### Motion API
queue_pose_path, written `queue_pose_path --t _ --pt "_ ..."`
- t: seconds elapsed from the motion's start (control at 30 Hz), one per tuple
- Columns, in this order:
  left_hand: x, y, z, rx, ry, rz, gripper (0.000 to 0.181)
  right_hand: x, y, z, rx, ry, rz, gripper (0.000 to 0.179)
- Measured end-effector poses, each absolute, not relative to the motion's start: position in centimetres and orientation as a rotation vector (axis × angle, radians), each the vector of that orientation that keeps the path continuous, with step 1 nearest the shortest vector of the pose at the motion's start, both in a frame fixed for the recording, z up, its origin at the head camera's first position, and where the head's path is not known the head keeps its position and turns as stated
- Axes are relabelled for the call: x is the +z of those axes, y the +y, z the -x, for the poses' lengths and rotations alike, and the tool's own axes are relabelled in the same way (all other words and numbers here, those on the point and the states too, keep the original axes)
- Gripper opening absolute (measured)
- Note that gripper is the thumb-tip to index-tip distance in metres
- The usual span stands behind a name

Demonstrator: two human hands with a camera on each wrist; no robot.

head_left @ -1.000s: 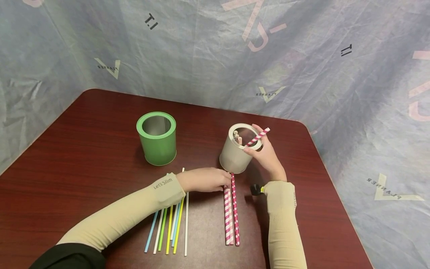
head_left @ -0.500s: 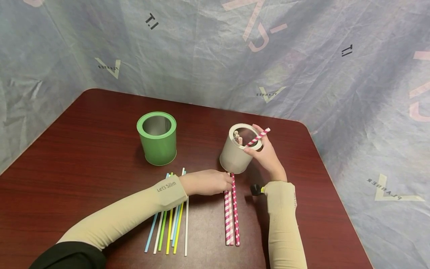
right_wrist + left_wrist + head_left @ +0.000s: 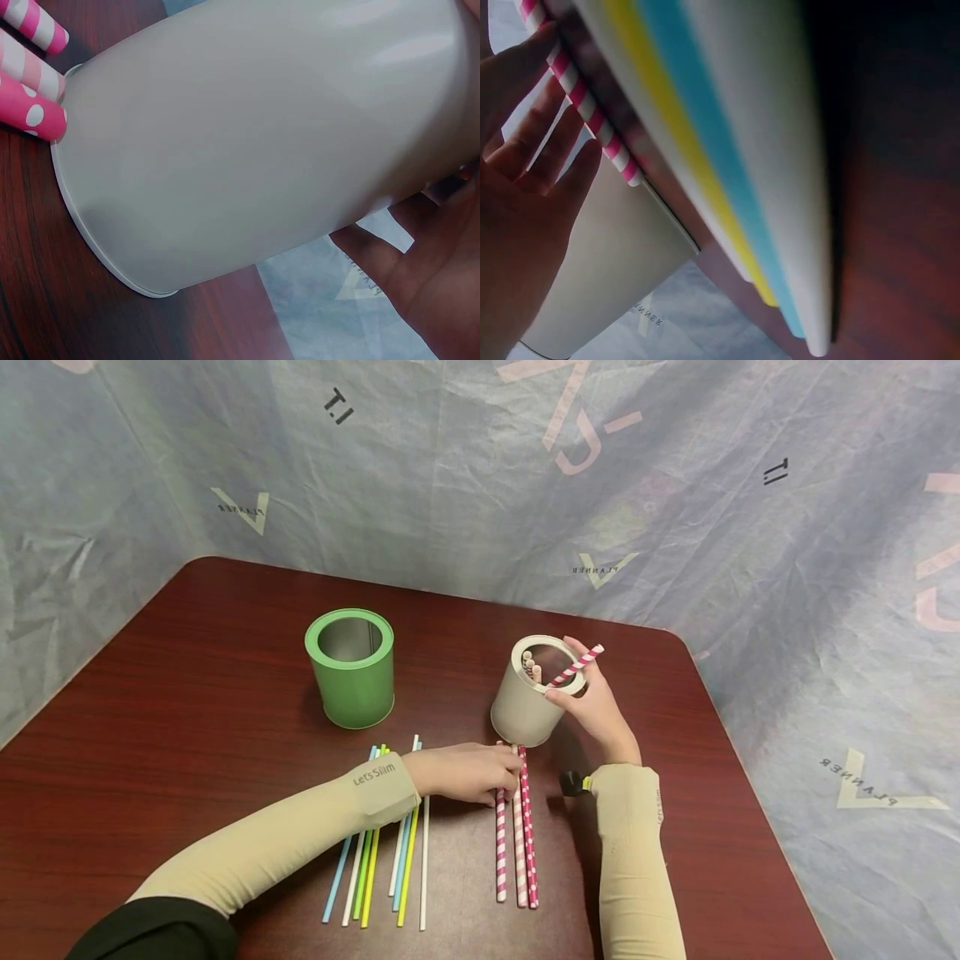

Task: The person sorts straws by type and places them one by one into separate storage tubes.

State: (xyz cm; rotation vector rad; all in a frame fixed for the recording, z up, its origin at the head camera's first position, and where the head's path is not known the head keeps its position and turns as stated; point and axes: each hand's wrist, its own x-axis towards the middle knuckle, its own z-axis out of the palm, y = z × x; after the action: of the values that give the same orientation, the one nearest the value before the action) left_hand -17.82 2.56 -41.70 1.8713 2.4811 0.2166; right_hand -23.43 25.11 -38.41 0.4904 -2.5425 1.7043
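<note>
My left hand (image 3: 472,772) pinches the upper part of a magenta-and-white striped paper straw (image 3: 501,852) lying on the table. In the left wrist view, thumb and fingers meet along that straw (image 3: 592,120). Just right of it lie a pale pink striped straw (image 3: 520,852) and a magenta polka-dot straw (image 3: 530,852), side by side. My right hand (image 3: 603,714) grips the cream can (image 3: 521,714) at its rim, thumb in front and fingers behind. A magenta striped straw (image 3: 577,665) leans out of this can, and several paler straw ends (image 3: 528,657) show inside.
A green can (image 3: 356,693) stands on the left of the dark red table (image 3: 187,677). Several thin coloured sticks (image 3: 408,864) lie under my left forearm, partly hidden by the sleeve. A printed grey curtain (image 3: 450,485) hangs behind the table.
My left hand has drawn the magenta striped straw leftward, away from the pale pink one. Some thin sticks under the forearm have shifted slightly right. The right hand and both cans have stayed put.
</note>
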Motion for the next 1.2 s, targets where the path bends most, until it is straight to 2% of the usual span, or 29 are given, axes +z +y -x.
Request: queue_pose_path --t 0.37,0.67,0.93,1.2 --pt "-41.52 2.20 18.04 0.309 2.410 -1.713 0.013 -38.42 25.18 23.42 1.715 -2.547 -0.497 0.086" --pt "-41.72 1.87 18.36 0.336 2.380 -1.837 0.016 -38.44 25.24 23.43 1.702 -2.550 -0.505 0.086" --pt "-41.75 1.62 18.56 0.446 2.359 -1.785 0.008 -38.38 25.14 23.41 1.708 -2.544 -0.517 0.086" --pt "-41.90 1.62 18.52 0.394 2.354 -1.812 0.011 -38.42 25.15 23.40 1.722 -2.544 -0.502 0.086"
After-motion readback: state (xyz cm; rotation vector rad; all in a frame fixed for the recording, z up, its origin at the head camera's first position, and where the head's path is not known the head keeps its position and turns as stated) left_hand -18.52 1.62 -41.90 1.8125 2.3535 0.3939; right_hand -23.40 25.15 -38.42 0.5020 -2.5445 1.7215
